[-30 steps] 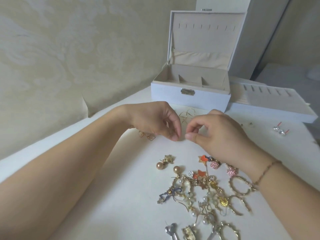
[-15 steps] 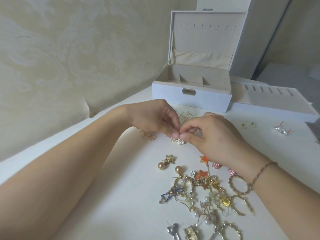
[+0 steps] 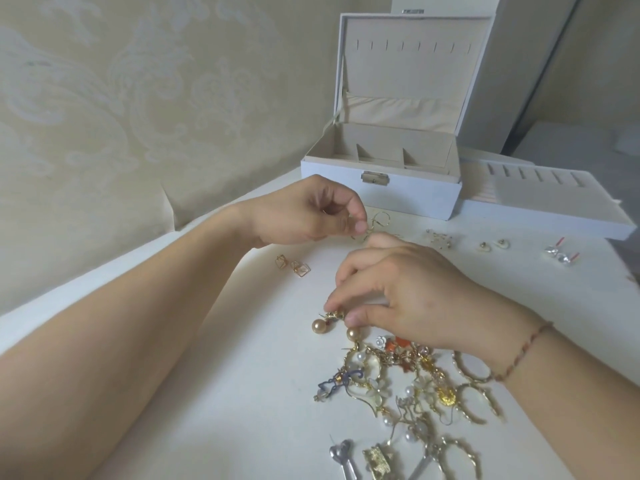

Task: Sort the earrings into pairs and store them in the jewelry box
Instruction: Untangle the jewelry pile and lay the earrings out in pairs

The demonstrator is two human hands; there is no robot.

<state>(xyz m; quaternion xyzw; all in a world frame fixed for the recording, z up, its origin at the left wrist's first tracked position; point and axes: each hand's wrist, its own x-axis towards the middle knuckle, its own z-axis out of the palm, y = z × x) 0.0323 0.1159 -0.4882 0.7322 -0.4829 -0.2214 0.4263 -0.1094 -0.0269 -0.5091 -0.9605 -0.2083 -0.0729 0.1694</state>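
Gold-toned pearl-drop earring (image 3: 327, 319) on the white tabletop (image 3: 242, 393), pinched at its top by the right hand (image 3: 398, 292) beside the tangled earring pile (image 3: 415, 386), while the left hand (image 3: 308, 213) pinches something too small to identify before the open white jewelry box (image 3: 381, 188).

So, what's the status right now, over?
Right hand pinching gold pearl earring. Left hand curled, contents unclear. Jewelry box open. Path clear.
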